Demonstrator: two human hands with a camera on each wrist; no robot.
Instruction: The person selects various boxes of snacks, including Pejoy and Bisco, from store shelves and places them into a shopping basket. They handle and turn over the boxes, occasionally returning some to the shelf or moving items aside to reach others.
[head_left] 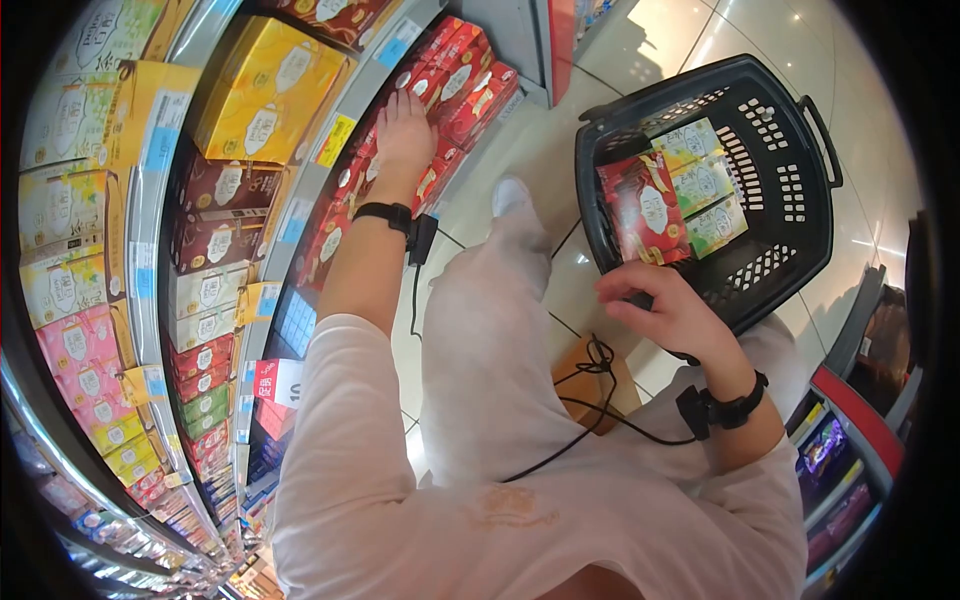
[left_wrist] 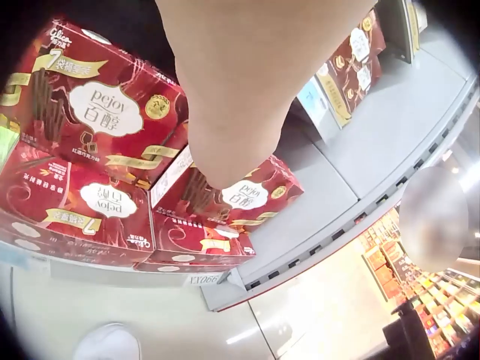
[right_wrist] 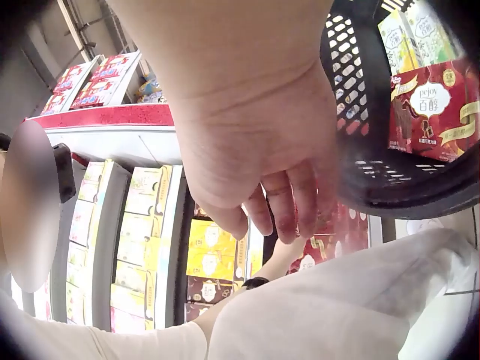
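My left hand [head_left: 405, 135] rests with extended fingers on red Pejoy biscuit boxes [head_left: 458, 80] on the low shelf. In the left wrist view, more red boxes [left_wrist: 105, 105] stand and lie near the shelf edge, and the palm and wrist hide part of them. My right hand [head_left: 660, 305] hangs with loosely bent fingers at the near rim of a black shopping basket [head_left: 800, 240], and no item shows in its grasp. Inside the basket are a red box [head_left: 645, 210] and several pale green-and-yellow boxes [head_left: 705, 185].
Shelves on the left carry yellow boxes [head_left: 265, 95], brown boxes [head_left: 225, 190] and pink boxes [head_left: 80, 350]. A dark cable [head_left: 600, 400] runs across my lap to the right wrist. Another shelf with a red edge [head_left: 855, 415] stands at the lower right. Tiled floor [head_left: 640, 75] lies beyond the basket.
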